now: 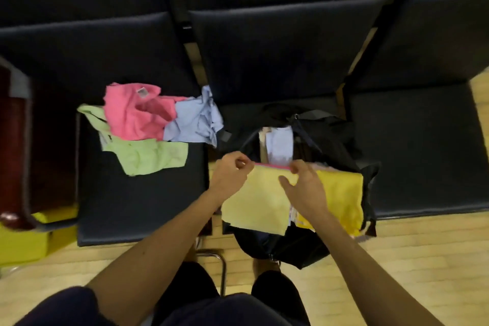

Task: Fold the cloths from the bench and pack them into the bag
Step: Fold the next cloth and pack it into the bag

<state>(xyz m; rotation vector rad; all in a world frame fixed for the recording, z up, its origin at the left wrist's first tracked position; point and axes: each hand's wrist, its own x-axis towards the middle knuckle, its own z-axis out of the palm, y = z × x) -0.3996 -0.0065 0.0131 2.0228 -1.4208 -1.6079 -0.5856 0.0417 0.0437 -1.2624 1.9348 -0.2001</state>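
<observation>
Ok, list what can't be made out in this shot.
1. Head view: the inside of the bag, mostly covered by the pale yellow cloth held by the left hand and right hand.
2. Head view: the tag on the pink cloth, too small to read.
3. Head view: the dark red object, cut off by the left edge.

Bag [330, 135]: black, unzipped, mouth up, on the bench [137, 206].

Packed cloth [280, 148]: light blue, folded, inside the bag at its 12 o'clock end.

Pale cloth [260, 201]: pale yellow, spread flat over the bag's 7 o'clock side. Its pink-trimmed top edge is pinched by the left hand [230, 174] and the right hand [304, 180].

Yellow cloth [341, 193]: bright, lying on the bag at 4 o'clock.

Pile, at 10 o'clock from the bag, is crumpled: pink cloth [132, 114] on top, blue cloth [195, 124] at its 3 o'clock, green cloth [148, 156] at its 6 o'clock.
</observation>
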